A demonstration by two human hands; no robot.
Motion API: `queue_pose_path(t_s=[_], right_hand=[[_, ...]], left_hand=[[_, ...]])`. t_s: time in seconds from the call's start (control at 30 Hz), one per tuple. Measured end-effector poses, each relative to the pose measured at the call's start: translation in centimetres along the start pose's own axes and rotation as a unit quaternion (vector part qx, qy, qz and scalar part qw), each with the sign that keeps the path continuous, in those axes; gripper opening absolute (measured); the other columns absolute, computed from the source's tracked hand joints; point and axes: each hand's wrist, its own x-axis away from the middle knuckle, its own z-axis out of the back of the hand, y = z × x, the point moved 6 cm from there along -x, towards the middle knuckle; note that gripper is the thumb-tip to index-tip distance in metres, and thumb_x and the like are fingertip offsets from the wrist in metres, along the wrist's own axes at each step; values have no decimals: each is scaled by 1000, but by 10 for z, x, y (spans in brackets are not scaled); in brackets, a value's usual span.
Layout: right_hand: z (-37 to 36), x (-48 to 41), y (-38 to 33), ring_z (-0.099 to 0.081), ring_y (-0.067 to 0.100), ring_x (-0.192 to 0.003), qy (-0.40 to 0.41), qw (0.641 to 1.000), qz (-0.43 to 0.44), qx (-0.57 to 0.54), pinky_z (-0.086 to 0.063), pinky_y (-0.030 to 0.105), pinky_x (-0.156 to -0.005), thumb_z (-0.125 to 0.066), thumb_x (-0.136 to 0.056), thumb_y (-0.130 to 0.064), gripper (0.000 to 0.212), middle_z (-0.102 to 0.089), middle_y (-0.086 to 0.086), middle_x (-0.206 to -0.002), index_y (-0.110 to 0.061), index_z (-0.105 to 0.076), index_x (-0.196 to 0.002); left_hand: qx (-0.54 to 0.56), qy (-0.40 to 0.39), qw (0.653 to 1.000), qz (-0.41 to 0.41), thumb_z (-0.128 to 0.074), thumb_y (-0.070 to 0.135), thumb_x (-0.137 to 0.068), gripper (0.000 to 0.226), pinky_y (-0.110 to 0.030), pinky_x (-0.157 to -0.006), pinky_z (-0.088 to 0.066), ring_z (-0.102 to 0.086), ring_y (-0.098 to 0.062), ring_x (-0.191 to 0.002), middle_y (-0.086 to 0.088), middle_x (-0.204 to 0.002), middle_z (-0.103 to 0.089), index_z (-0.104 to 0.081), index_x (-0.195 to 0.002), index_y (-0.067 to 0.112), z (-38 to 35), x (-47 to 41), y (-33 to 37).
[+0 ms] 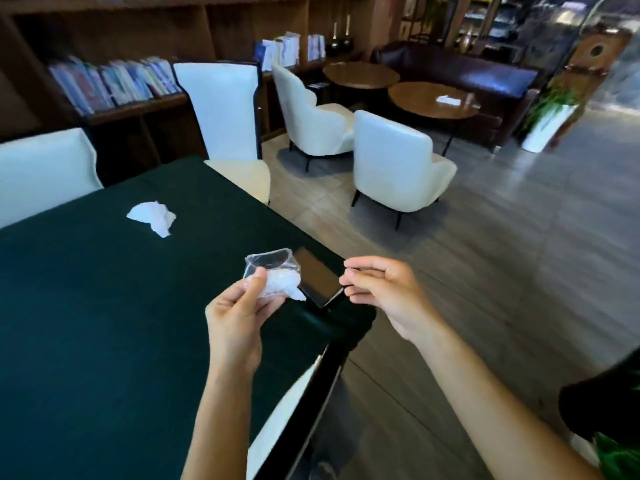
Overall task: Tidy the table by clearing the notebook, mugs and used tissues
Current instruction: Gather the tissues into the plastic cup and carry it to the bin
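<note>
Used tissues, two: one crumpled tissue [152,216] lies loose on the dark green tablecloth [86,306], toward the far side of the table and well apart from the hands; a second wad of white tissue [282,282] sits inside a clear plastic wrapper [272,263], held above the table's right edge. Left hand [235,313], one: raised, thumb and fingers pinched on the wrapper and its tissue. Right hand [377,289], one: held level beside it, over the table's edge, fingertips curled together toward the thumb; whether anything is pinched between them cannot be told. Phone [317,277], one: dark, flat on the cloth near the table's corner, just behind the wrapper. White chairs at this table, three: two along the far side [45,168] [225,112], one at the near edge below the arms [277,427].
</note>
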Motion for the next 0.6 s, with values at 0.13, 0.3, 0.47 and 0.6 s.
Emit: queue_pose_path(t_s=[0.13,0.3,0.47,0.6], right_hand=[[-40,-51,28,-72,11,-64,-39,996,-46,69,-62,21,-62,-68,-98,-5,12,-80,3,-78,-6,-75,-108],[-100,-106,67,-66,12,-64,-118,974,-85,175,-58,18,-59,-71,-93,-2,10,-75,7,-83,-9,-74,-99],[-151,-152,121,-68,17,-69,-159,937,-92,299,-58,16,-57,-72,-91,-6,10,-74,7,-84,-10,-76,-99],[-176,-179,166,-64,31,-125,-186,852,-52,487,-51,41,-107,-78,-89,-26,60,-66,14,-138,-17,-59,-145]], left_hand=[[3,52,999,-7,-73,21,-99,34,-22,-69,-64,-76,-10,-68,4,-69,-78,-82,-67,17,33,-20,-9],[-1,120,993,-21,-75,20,-98,28,-27,-70,-65,-77,-17,-73,-6,-75,-80,-83,-72,13,66,-30,-13],[-15,162,985,-47,-76,20,-97,25,-31,-72,-65,-77,-16,-76,-9,-77,-81,-83,-74,12,89,-39,-9],[0,199,979,-43,-75,19,-98,24,-43,-84,-67,-79,-24,-83,-16,-87,-83,-83,-81,5,107,-44,-12]])
